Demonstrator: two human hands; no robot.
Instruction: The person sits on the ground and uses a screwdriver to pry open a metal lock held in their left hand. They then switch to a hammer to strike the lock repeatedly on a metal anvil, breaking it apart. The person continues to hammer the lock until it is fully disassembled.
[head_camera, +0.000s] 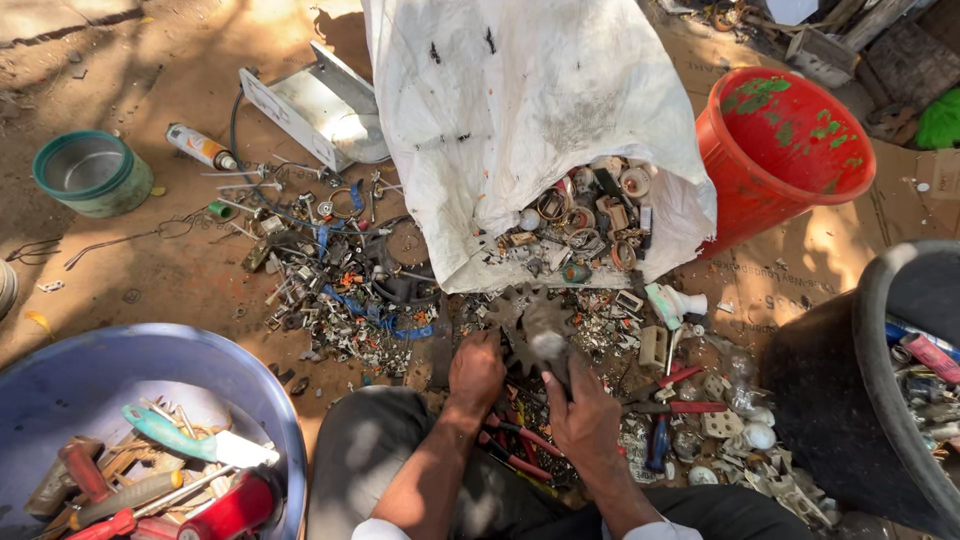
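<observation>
A white woven sack (520, 110) is lying just beyond the hands, its mouth spilling rings, washers and small fittings onto the dirt. To the right of it a red plastic bucket (775, 160) is tipping on its side, and a black tub (880, 400) is standing right of the right hand. Left of the left hand a blue basin (150, 350) is holding pliers, screwdrivers and other handled tools. Farther left and beyond, a heap of scrap (340, 280), wire and tiny metal bits, is spreading over the ground.

Between the hands, just short of the sack's mouth, a toothed gear (530, 320) is sitting on the pile. It is looking like dull grey cast metal: likely heavy, stiff, gritty rather than slick, with blunt teeth around the rim. Its hub is looking like the safest place to take hold.

The left hand (475, 372) is curling closed at the gear's near left edge, seemingly gripping it. The right hand (585, 415) is wrapping around the gear's pale round hub.
</observation>
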